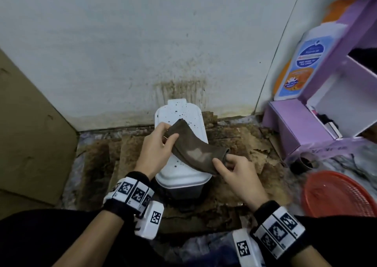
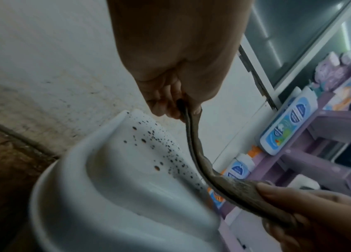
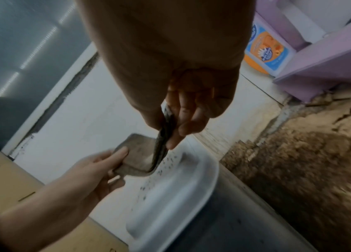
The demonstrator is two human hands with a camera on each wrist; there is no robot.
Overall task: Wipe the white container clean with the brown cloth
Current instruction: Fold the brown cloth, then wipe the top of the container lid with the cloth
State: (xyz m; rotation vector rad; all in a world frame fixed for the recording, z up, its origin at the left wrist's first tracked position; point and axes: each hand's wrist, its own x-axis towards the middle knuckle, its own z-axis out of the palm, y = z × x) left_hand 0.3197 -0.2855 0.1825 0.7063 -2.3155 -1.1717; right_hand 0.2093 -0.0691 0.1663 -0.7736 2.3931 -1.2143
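the brown cloth (image 1: 193,148) hangs stretched over the white container (image 1: 179,111) – the left hand (image 1: 157,144) pinches its far end, the right hand (image 1: 236,171) pinches its near end. dark specks dot the container's lid – it stands on stained cardboard (image 1: 240,144) by the wall (image 1: 142,42).

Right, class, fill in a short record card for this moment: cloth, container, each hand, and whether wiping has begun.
Cloth: brown fabric cloth, stretched between both hands above the lid
Container: white plastic container, lid speckled with dark spots
Left hand: left hand pinches the cloth's far end
Right hand: right hand pinches the near end
Wiping: spots remain on the lid; whether the cloth touches it is unclear
Nearby: red mesh basket
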